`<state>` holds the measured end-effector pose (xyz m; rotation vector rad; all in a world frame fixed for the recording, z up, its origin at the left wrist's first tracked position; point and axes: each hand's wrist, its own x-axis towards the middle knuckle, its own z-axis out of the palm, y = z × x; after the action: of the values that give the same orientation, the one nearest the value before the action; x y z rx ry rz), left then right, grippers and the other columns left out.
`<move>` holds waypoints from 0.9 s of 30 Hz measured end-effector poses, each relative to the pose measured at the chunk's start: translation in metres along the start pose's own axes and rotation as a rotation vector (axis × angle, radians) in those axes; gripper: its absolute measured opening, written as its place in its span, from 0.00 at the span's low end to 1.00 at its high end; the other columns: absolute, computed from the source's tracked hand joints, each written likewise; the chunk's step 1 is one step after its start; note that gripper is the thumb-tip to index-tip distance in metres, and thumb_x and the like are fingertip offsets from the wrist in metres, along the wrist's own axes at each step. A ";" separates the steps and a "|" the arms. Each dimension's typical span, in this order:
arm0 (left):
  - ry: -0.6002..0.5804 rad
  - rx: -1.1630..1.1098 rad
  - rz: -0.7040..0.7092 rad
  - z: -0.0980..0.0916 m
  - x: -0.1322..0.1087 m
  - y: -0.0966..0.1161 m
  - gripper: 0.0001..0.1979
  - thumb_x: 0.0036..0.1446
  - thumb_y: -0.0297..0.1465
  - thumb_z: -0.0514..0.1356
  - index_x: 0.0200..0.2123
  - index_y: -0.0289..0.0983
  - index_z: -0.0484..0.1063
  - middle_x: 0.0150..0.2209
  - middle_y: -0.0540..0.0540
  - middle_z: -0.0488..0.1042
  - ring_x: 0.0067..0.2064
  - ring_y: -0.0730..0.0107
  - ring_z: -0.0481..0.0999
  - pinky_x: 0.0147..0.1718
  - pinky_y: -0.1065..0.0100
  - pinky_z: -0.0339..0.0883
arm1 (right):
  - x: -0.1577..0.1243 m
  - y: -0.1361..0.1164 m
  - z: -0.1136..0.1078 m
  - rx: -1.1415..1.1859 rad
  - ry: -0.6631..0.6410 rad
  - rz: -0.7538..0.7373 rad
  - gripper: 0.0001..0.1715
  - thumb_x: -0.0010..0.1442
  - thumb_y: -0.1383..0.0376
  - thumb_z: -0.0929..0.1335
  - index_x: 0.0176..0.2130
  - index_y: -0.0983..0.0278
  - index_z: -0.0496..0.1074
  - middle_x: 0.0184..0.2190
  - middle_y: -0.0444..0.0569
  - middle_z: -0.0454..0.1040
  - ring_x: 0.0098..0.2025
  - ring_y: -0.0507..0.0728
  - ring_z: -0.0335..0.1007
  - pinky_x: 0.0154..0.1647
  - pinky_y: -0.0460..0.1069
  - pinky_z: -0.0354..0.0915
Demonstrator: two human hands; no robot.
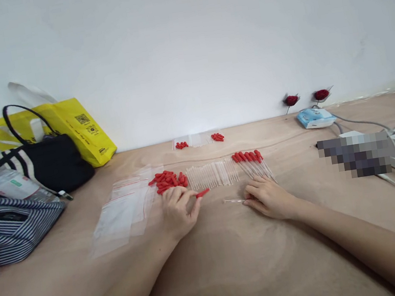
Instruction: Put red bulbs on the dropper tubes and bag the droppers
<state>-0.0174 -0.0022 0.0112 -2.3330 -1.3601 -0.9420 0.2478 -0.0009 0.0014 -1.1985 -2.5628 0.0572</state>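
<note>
Left grip (181, 209): pinched narrow on one red cap (203, 193), held just above or on the surface (215, 264), can't tell which. Right grip (267, 198): closed on one thin clear tube (233, 201), its free end pointing at left grip. Surface is pale wood-look, bare nearer the person than both grips, running back to a plain white wall (182, 46). Cap pile (167, 179) just beyond left grip; tube row (212, 174) beyond and between grips; red-topped tubes (249, 157) just past right grip. Flat clear bags (125, 208) left of left grip. Farther left: striped bag (12, 227), black bag (58, 161), yellow bag (95, 133). Well right of and beyond right grip: blue-white tissue pack (315, 118), two dark red flowers (321, 95) by the wall, grey cable (360, 121).
</note>
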 end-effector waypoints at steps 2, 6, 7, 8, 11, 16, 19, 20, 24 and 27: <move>-0.112 -0.134 0.025 -0.003 -0.007 0.006 0.07 0.53 0.33 0.55 0.30 0.37 0.71 0.28 0.46 0.67 0.32 0.66 0.67 0.35 0.62 0.60 | -0.001 0.003 -0.001 0.044 -0.013 -0.010 0.07 0.57 0.63 0.63 0.29 0.64 0.65 0.29 0.47 0.69 0.35 0.55 0.60 0.36 0.50 0.55; -0.255 -0.230 -0.002 -0.005 -0.015 0.010 0.06 0.51 0.31 0.56 0.32 0.37 0.71 0.30 0.46 0.68 0.34 0.65 0.68 0.35 0.61 0.62 | -0.002 0.007 0.000 0.115 0.010 -0.019 0.07 0.56 0.62 0.64 0.31 0.64 0.67 0.30 0.48 0.69 0.35 0.55 0.61 0.36 0.50 0.56; -0.259 -0.235 -0.008 -0.005 -0.015 0.010 0.08 0.49 0.31 0.57 0.34 0.37 0.71 0.32 0.45 0.69 0.35 0.64 0.69 0.36 0.59 0.63 | -0.002 0.007 0.001 0.128 0.031 -0.017 0.09 0.56 0.60 0.64 0.32 0.64 0.68 0.31 0.49 0.69 0.35 0.56 0.61 0.36 0.50 0.56; -0.259 -0.241 -0.003 -0.004 -0.015 0.011 0.12 0.48 0.32 0.58 0.37 0.36 0.71 0.34 0.44 0.70 0.37 0.62 0.69 0.38 0.58 0.63 | -0.002 0.007 0.003 0.140 0.056 -0.016 0.11 0.55 0.59 0.65 0.35 0.64 0.69 0.32 0.50 0.69 0.36 0.56 0.61 0.36 0.51 0.57; -0.266 -0.276 0.064 0.003 -0.014 0.012 0.17 0.48 0.35 0.60 0.42 0.37 0.70 0.42 0.42 0.71 0.43 0.59 0.70 0.43 0.54 0.62 | -0.002 0.004 0.013 0.174 0.149 -0.015 0.18 0.55 0.57 0.65 0.44 0.61 0.69 0.33 0.50 0.70 0.36 0.56 0.61 0.37 0.52 0.57; -0.246 -0.308 0.125 0.022 -0.016 0.013 0.10 0.56 0.31 0.54 0.37 0.36 0.73 0.41 0.41 0.75 0.47 0.58 0.71 0.47 0.50 0.62 | -0.001 -0.004 0.029 0.195 0.255 0.001 0.11 0.57 0.61 0.64 0.38 0.58 0.74 0.33 0.48 0.71 0.36 0.55 0.62 0.38 0.52 0.57; -0.210 -0.321 0.157 0.028 -0.015 0.014 0.10 0.58 0.29 0.52 0.37 0.36 0.73 0.38 0.43 0.77 0.46 0.60 0.73 0.49 0.49 0.60 | 0.000 -0.009 0.031 0.178 0.287 0.003 0.10 0.57 0.63 0.64 0.34 0.59 0.75 0.33 0.48 0.71 0.36 0.55 0.62 0.38 0.52 0.56; -0.198 -0.321 0.170 0.029 -0.015 0.015 0.10 0.58 0.29 0.51 0.37 0.36 0.73 0.38 0.43 0.77 0.46 0.61 0.73 0.50 0.49 0.59 | 0.000 -0.010 0.031 0.172 0.295 0.002 0.10 0.58 0.63 0.64 0.33 0.59 0.74 0.33 0.48 0.72 0.36 0.55 0.62 0.38 0.51 0.56; -0.156 -0.305 0.205 0.027 -0.012 0.020 0.10 0.59 0.28 0.50 0.38 0.35 0.72 0.39 0.43 0.76 0.47 0.62 0.72 0.51 0.50 0.59 | 0.002 -0.015 0.028 0.134 0.337 0.011 0.10 0.59 0.64 0.62 0.32 0.62 0.72 0.32 0.48 0.72 0.36 0.54 0.63 0.38 0.50 0.55; -0.153 -0.283 0.218 0.025 -0.012 0.022 0.10 0.60 0.27 0.50 0.38 0.35 0.71 0.39 0.43 0.76 0.46 0.61 0.73 0.52 0.48 0.56 | 0.005 -0.021 0.026 0.104 0.377 0.012 0.10 0.59 0.65 0.62 0.31 0.63 0.71 0.30 0.47 0.73 0.36 0.54 0.64 0.43 0.52 0.53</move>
<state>0.0071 -0.0081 -0.0136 -2.7483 -1.0504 -0.9589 0.2214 -0.0088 -0.0189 -1.0701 -2.1982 -0.0309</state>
